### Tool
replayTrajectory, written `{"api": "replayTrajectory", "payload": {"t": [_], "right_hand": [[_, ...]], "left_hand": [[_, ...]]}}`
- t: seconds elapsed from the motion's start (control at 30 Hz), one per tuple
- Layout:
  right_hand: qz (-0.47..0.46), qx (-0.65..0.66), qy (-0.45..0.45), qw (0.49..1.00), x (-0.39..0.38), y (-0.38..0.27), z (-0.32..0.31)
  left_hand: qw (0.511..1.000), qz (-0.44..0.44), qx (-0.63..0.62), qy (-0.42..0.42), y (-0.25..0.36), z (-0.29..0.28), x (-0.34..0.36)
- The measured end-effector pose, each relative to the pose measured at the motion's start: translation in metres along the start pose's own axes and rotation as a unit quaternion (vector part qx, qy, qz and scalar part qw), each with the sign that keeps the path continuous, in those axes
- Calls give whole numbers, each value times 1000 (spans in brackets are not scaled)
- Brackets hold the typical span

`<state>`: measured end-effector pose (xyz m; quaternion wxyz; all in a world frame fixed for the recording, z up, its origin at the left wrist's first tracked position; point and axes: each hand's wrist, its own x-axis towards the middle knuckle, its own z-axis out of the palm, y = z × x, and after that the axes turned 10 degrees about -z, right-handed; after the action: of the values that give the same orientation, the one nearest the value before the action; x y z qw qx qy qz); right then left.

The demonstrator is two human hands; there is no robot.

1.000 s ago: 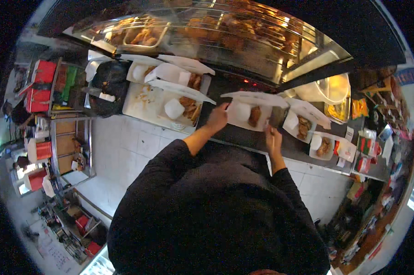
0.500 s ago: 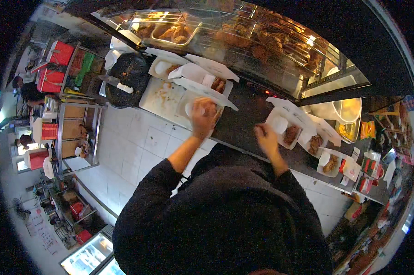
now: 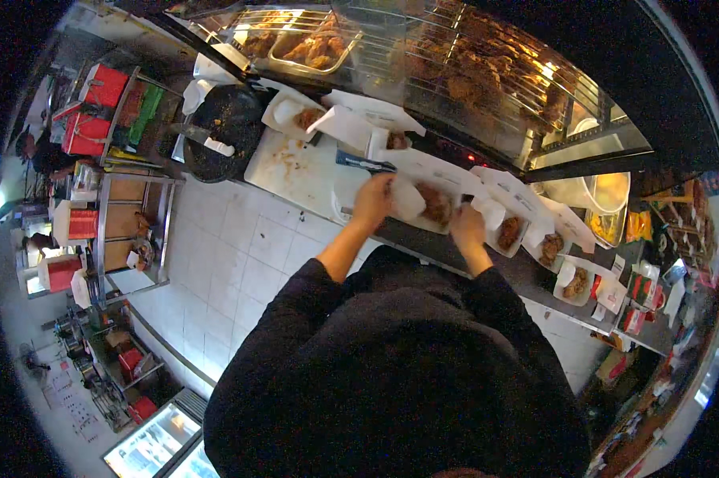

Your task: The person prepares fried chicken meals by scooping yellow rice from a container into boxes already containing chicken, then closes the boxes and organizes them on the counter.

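An open white takeaway box (image 3: 419, 169) lies on the dark counter, with a white rice mound (image 3: 407, 201) on its left and brown chopped meat (image 3: 434, 205) on its right. My left hand (image 3: 373, 201) closes round the box's left side, its fingertips partly hidden. At the box's right end my right hand (image 3: 467, 229) is closed on the edge. Behind my left hand a dark-handled utensil (image 3: 367, 163) lies at the end of a pale cutting board (image 3: 284, 171); its kind is unclear.
More filled boxes (image 3: 509, 233) stand to the right, and others (image 3: 295, 118) at the back left. A knife (image 3: 208, 142) rests on a round black chopping block (image 3: 230, 119). Behind the counter rises a lit glass cabinet (image 3: 471, 72) with roast meat. Tiled floor (image 3: 248, 239) lies below.
The takeaway box has moved right, off the board and onto the dark counter. My left hand went right with it, and my right hand has come onto its right edge.
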<state>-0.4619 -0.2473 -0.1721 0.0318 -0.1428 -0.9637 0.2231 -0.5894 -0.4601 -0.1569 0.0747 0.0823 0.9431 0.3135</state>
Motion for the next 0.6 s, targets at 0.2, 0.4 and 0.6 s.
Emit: {"api": "replayTrajectory", "payload": {"t": [0.2,0.4,0.6], "right_hand": [[105,81,21,991,-13,-22,-55],[-279,-54,-45,958,-31,-46,-37],[-306,-96,-92,943,-38,-6,-6]], "left_hand": [[983,-36,-168,-71,5,7,-2],[950,-145,-28,275,-49,-23,52],[949,-288,-123,18,-56,-18,97]]}}
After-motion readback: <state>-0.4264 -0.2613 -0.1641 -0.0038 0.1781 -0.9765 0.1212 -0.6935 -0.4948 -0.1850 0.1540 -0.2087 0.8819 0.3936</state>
